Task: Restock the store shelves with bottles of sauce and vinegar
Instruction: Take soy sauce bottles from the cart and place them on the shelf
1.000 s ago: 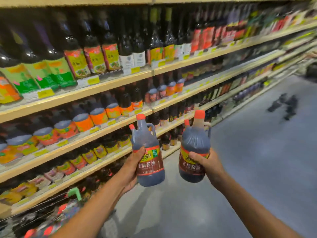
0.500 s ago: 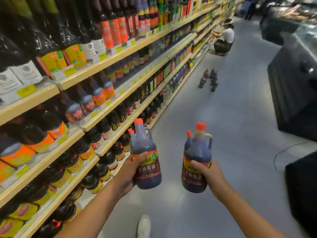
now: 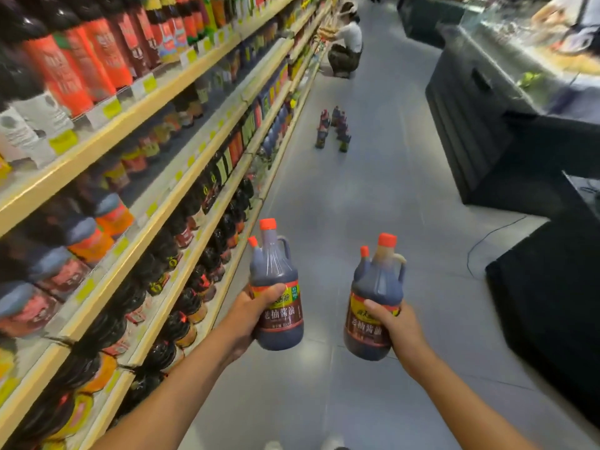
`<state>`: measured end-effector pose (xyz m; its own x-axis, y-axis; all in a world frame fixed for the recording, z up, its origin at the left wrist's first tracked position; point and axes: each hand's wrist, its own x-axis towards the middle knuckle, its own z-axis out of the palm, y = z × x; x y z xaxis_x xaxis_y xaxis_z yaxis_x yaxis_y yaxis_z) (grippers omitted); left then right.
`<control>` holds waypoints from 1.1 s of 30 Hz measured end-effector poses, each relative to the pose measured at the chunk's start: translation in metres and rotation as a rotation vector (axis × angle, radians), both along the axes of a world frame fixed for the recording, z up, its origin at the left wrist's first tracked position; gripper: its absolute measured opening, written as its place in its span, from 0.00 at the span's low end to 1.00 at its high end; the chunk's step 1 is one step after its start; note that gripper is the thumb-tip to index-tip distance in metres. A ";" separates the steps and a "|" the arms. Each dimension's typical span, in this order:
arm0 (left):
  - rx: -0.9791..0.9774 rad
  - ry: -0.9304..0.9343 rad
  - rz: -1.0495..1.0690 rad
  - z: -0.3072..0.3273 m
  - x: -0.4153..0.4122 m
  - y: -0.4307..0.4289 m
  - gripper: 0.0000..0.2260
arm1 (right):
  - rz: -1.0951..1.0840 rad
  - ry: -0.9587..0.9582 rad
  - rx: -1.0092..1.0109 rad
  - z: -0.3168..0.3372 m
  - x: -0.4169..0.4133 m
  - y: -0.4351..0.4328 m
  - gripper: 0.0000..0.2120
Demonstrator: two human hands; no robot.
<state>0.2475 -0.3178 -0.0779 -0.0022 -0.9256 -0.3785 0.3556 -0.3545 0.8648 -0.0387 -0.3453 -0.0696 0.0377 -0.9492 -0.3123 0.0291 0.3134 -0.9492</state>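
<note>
Shelves [image 3: 181, 76]: being seen along the left side, tiers already being filled with dark bottles; no gap for the jugs is being shown plainly.
Left hand [image 3: 250, 315]: fingers being wrapped round the label band of the left jug [image 3: 276, 297], which is being held upright over the aisle floor [image 3: 373, 206], near the lower shelves.
Right hand [image 3: 394, 323]: fingers being clamped on the label of the right jug [image 3: 375, 306], likewise upright, well apart from the shelves.
Handling: both jugs are being judged full, heavy and smooth-sided, so slippery; the moulded handle by the neck is being judged the surer hold.
Obstacles: loose bottles [image 3: 334, 128] are being left standing on the floor ahead; a crouching person [image 3: 347, 47] is being seen farther on; dark counters [image 3: 487, 125] are being passed on the right.
</note>
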 end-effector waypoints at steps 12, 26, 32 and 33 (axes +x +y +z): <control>-0.013 -0.037 -0.111 -0.011 -0.045 -0.176 0.44 | -0.100 -0.012 0.005 -0.012 -0.047 -0.152 0.36; -0.029 -0.049 0.050 -0.006 -0.044 -0.333 0.41 | 0.043 -0.012 -0.019 -0.001 -0.048 -0.350 0.34; -0.038 -0.061 0.154 -0.011 -0.001 -0.377 0.37 | 0.130 0.015 -0.015 -0.003 0.002 -0.420 0.34; -0.046 -0.071 0.172 -0.010 0.008 -0.385 0.38 | 0.154 0.022 -0.011 -0.003 0.013 -0.432 0.34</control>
<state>0.2558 -0.7029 -0.0883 0.1824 -0.9263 -0.3296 0.3450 -0.2536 0.9037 -0.0255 -0.7773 -0.0731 0.1764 -0.9361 -0.3042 -0.0396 0.3021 -0.9525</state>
